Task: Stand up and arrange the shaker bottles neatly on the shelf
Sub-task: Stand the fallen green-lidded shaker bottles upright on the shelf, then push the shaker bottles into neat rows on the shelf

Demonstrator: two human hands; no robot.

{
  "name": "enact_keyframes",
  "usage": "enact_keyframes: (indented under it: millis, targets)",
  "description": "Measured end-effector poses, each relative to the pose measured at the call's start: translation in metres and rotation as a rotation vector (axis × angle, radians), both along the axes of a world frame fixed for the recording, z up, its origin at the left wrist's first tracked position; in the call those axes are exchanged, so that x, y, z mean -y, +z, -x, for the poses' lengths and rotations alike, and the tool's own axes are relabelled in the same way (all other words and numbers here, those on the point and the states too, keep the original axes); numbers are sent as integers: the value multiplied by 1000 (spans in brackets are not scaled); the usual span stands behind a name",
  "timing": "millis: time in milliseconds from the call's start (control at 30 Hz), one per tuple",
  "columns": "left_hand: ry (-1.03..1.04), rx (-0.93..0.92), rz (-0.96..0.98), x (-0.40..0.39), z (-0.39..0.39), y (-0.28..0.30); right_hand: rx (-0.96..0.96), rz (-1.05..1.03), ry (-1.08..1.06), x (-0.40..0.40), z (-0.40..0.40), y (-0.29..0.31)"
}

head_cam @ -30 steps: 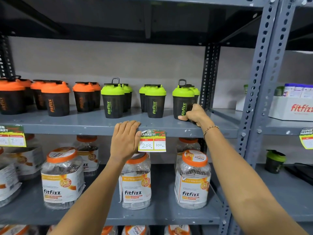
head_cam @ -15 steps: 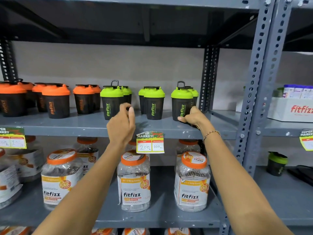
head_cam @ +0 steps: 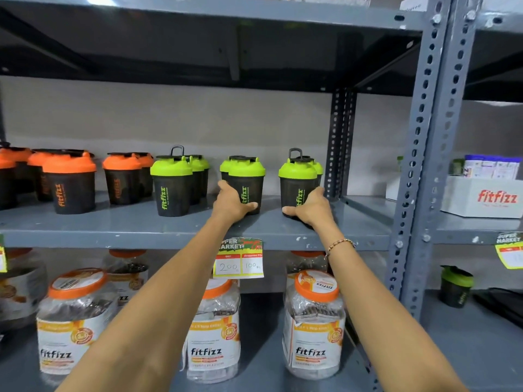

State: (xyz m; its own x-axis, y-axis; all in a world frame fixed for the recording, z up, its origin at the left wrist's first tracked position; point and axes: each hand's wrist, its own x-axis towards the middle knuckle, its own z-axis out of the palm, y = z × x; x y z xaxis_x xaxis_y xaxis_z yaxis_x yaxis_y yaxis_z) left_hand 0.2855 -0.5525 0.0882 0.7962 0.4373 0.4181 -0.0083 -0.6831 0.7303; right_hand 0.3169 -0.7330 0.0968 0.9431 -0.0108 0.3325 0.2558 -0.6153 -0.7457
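Head view: grey slotted-steel rack against a plain wall, shaker bottles on the middle shelf (head_cam: 283, 224), clear Fitfizz jars (head_cam: 314, 323) on the shelf below, price tag (head_cam: 240, 258) clipped to the middle shelf's near edge.

All shakers visible on the middle shelf stand upright. Orange-lidded shakers (head_cam: 70, 182) occupy the left, green-lidded ones run centre to right in pairs, one in front, one behind. One stray green shaker (head_cam: 455, 287) sits on a lower shelf in the next bay to the right, well apart from the rest.

Left hand (head_cam: 230, 203) wraps the base of the centre green shaker (head_cam: 245, 185), thumb across the near face, fingers around the left side. Right hand (head_cam: 311, 207) cups the base of the right green shaker (head_cam: 297, 190), thumb under the logo, fingers around the right side. Both grips closed on the bodies, both bottles seated on the shelf.

Handling, my read:
- Probably empty plastic, so light and rigid; little force needed.
- Smooth walls and a painted steel shelf: should slide easily, could skid or twist.
- Tapered body, wide lid: top-heavy, tips if pushed high.
- Hold low on the body, as now. Avoid the carry loop and flip cap; likely the weak spots.
- Rear bottles sit close behind; a push back may knock them.
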Motion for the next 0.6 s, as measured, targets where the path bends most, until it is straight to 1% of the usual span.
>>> enact_keyframes:
  millis: [100, 200, 433, 600]
  targets:
    - [-4, -7, -15, -3, 3, 0, 2, -7, -40, 16, -2, 1]
    - [38, -9, -21, -10, 9, -1, 5, 0, -77, 25, -2, 1]
    - [95, -8, 44, -11, 11, -4, -13, -36, -87, 20, -4, 1]
    - [114, -8, 71, -14, 10, -4, -17, 20, -84, 19, -6, -5]
